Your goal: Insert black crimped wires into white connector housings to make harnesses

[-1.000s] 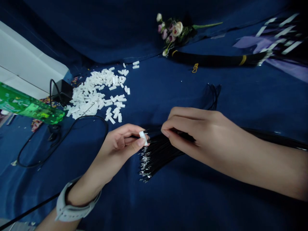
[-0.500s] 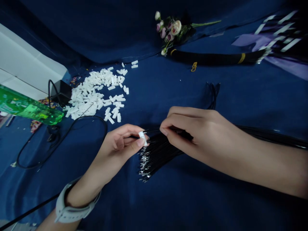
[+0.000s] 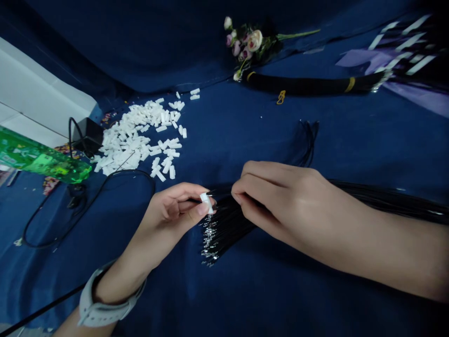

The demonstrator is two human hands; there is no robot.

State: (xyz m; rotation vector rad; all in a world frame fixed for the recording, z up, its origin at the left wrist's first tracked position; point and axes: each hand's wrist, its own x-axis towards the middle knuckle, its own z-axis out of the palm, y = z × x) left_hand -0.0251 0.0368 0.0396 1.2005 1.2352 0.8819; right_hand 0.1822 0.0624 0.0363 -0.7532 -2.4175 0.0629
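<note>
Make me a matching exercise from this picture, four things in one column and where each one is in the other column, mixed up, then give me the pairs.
Things:
1. small white plastic connector housing
2. loose pile of white plastic housings
3. small bunch of artificial pink and cream flowers
4. green plastic bottle

Places:
A. lying at the left edge of the blue cloth
B. far side of the cloth, by a long black bundle with yellow bands
C. pinched in the left hand
D. spread on the cloth beyond the left hand

Pairs: 1-C, 2-D, 3-B, 4-A
</note>
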